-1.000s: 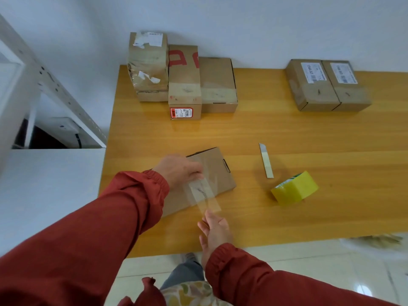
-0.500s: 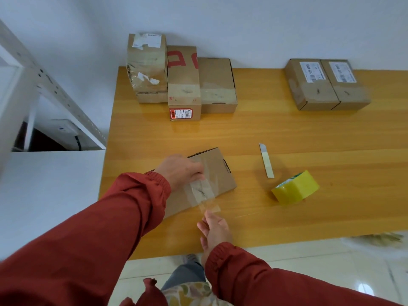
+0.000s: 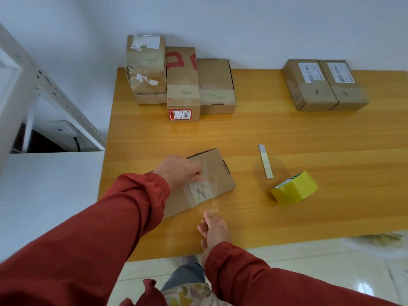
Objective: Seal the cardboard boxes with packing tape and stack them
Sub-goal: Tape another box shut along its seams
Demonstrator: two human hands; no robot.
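Tape application is the step in hand. Your left hand (image 3: pixel 178 171) lies on top of the flat box (image 3: pixel 215 173), fingers nearly straight, pressing the far end of the clear tape strip (image 3: pixel 198 192) onto the cardboard; it grips nothing. Your right hand (image 3: pixel 215 228), just in front of the box, appears to pinch the strip's free end between thumb and fingertips, so that the end overhangs the box's near edge above the table (image 3: pixel 287 133). Hold the strip taut and centred on the flap seam, lower it at a shallow angle, then fold the overhang down the box's near face. Smooth outward from the left hand to expel bubbles and wrinkles. Count seven boxes in all: one under your hands and six beyond it against the wall. These six are a cluster of four (image 3: pixel 183 85) beyond and slightly left, one of them stacked on a thinner one, and a labelled pair (image 3: pixel 309 85) beyond and to the right. Count one yellow tape roll (image 3: pixel 294 187) right of the box, and one cutter blade (image 3: pixel 265 161) right of the box, nearer it than the roll.
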